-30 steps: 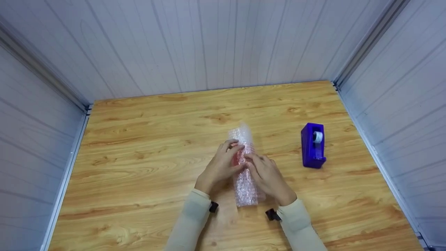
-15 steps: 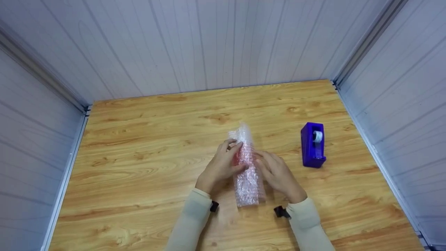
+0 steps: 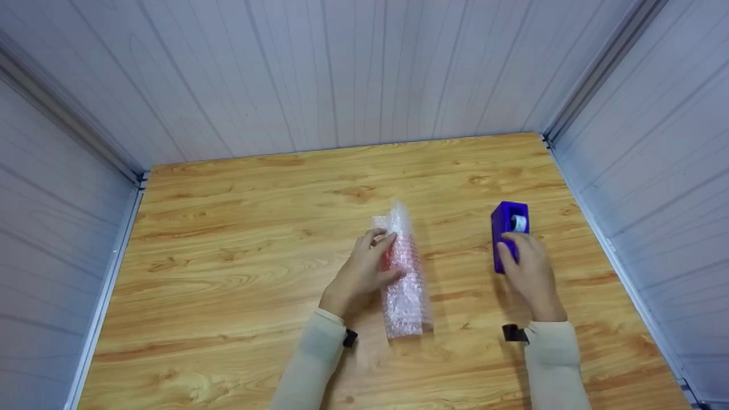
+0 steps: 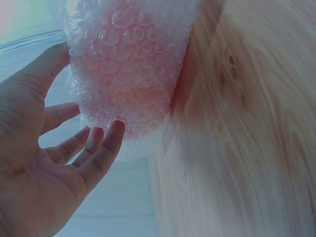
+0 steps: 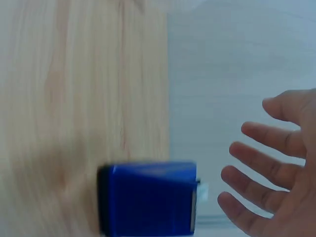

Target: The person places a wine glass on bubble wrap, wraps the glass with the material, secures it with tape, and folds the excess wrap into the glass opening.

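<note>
Sleeves [image 3: 312, 359]: two, pale, at 8 and 4 o'clock from the bubble-wrapped bundle [image 3: 407, 299].
Wrist devices [image 3: 350, 338]: two, black, one at each cuff.
Left hand [image 3: 359, 276]: one, at 9 o'clock; loosely spread, with gently bent fingers; thumb and fingertips resting on the wrap.
Bundle position: one, mid-table, lying lengthwise from 12 to 6 o'clock; reddish contents showing through.
Right hand [image 3: 531, 270]: one, at 3 o'clock; spread wide, holding nothing, apart from the tape dispenser [image 3: 503, 225] in the wrist view.
Dispenser details: one, blue-purple, between 2 and 3 o'clock; one white tape roll [image 3: 518, 223] inside.
Wall panels [image 3: 342, 74]: three, at 9, 12 and 2 o'clock, bordering the wood-grain table [image 3: 256, 239].
</note>
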Demonstrator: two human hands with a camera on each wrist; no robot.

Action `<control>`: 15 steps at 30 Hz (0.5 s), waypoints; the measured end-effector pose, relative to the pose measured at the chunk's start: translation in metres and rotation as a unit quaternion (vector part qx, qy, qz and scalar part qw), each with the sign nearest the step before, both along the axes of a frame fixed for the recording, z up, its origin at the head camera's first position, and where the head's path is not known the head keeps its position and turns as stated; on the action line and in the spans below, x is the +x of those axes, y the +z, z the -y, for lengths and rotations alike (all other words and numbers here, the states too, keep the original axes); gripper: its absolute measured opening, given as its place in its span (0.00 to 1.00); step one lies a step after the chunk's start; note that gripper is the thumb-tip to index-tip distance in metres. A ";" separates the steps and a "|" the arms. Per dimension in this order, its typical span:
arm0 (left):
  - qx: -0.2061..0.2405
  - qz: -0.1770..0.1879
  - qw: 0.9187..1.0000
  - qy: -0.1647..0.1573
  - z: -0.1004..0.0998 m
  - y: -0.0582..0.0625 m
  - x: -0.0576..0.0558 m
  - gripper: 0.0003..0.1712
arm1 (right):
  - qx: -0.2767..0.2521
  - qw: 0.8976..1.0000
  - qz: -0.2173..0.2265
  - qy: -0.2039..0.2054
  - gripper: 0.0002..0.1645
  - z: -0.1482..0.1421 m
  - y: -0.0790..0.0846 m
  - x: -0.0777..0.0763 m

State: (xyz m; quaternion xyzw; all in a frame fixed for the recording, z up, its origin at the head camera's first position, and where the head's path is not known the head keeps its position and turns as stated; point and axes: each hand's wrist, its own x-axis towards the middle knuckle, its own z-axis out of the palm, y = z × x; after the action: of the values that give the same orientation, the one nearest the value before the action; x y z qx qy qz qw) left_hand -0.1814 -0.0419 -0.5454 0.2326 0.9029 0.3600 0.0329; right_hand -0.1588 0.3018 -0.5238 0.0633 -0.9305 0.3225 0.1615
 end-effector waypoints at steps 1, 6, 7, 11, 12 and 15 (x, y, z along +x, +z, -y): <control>0.001 0.001 1.000 0.000 0.000 0.000 0.000 0.47 | 0.008 1.000 0.002 -0.015 0.17 -0.005 -0.001 0.001; 0.004 0.003 1.000 0.000 0.001 0.000 0.000 0.47 | 0.036 0.997 0.022 -0.064 0.20 -0.021 -0.008 0.004; 0.005 0.003 1.000 0.000 0.001 0.000 0.000 0.46 | 0.038 0.996 0.030 -0.070 0.20 -0.023 -0.009 0.005; 0.006 0.002 1.000 0.001 0.000 0.000 0.000 0.46 | 0.032 0.992 0.089 -0.089 0.26 -0.030 -0.013 0.006; 0.007 0.003 1.000 0.001 0.000 -0.001 0.000 0.46 | 0.024 0.990 0.106 -0.092 0.27 -0.031 -0.014 0.006; 0.008 0.006 1.000 0.001 0.000 -0.001 0.000 0.46 | -0.021 0.984 0.144 -0.103 0.29 -0.035 -0.015 0.004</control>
State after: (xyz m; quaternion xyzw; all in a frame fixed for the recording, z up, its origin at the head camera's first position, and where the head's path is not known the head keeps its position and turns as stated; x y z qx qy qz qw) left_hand -0.1813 -0.0421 -0.5465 0.2298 0.8999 0.3689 0.0356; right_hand -0.1547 0.3373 -0.5392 -0.0833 -0.9387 0.3292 0.0589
